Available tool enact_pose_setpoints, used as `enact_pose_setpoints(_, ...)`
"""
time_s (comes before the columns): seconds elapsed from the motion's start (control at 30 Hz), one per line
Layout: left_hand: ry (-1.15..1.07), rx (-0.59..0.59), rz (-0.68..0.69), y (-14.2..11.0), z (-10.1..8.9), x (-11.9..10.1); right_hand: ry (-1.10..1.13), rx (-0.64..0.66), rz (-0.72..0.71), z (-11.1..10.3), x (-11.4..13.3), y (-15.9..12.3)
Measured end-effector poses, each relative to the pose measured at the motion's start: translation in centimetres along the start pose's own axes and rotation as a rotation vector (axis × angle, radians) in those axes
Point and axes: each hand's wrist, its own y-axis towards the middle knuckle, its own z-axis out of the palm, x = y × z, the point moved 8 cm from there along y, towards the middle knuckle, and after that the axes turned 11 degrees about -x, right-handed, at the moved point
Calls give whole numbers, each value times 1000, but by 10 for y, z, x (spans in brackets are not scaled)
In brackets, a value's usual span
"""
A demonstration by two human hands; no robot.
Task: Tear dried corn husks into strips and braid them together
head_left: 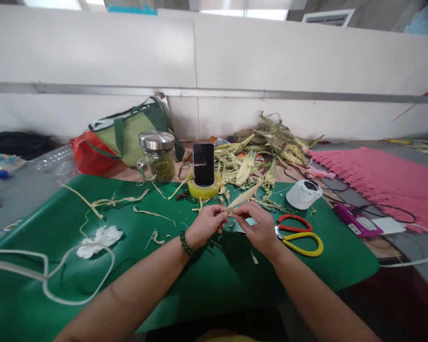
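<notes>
Between my two hands is a pale strip of dried corn husk, its broad pointed end rising to the upper right. My left hand, with a green bead bracelet at the wrist, pinches the husk's lower end. From the other side, my right hand pinches it close to the left fingertips. Scissors with one red and one yellow handle lie beside my right hand, their blades partly hidden under it. A phone stands upright behind the hands in a roll of yellow tape.
Corn husks are heaped at the back. A glass mug stands left of the phone. White cable loops past a white husk flower on the green mat. To the right are a white spool and a purple power strip.
</notes>
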Motion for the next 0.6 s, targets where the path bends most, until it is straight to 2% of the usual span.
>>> enact_pose_setpoints(0.07, 11, -4, 14, -1, -1, -2, -51, 43, -137, 3, 8, -1)
enact_pose_setpoints(0.17, -4, 9, 8, -2, 0, -2, -146, 83, -259, 7, 14, -3)
enact_pose_setpoints(0.43, -158, 39, -143, 1, 2, 14, -389, 126, -474, 14, 28, -10)
enact_pose_setpoints(0.6, -266, 47, -150, -1, 5, 13, -474, 92, -549, 15, 32, -11)
